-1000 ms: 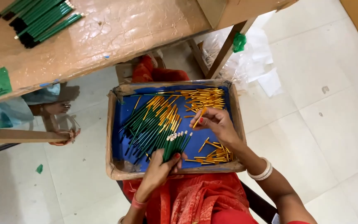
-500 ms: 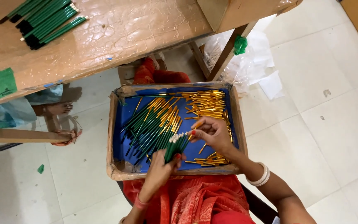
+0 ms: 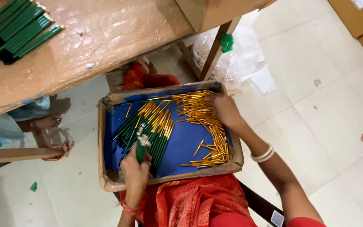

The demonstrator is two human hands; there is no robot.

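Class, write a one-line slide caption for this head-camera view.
Left hand grips a bundle of green pencils over a blue-lined tray; right hand reaches into loose gold caps.

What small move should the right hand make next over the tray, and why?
Probably pinch one gold tube from the loose pile and carry it to the left hand. The right hand already rests on that pile at the tray's far corner, while the left hand grips an upright bundle of green pencils, apparently waiting.
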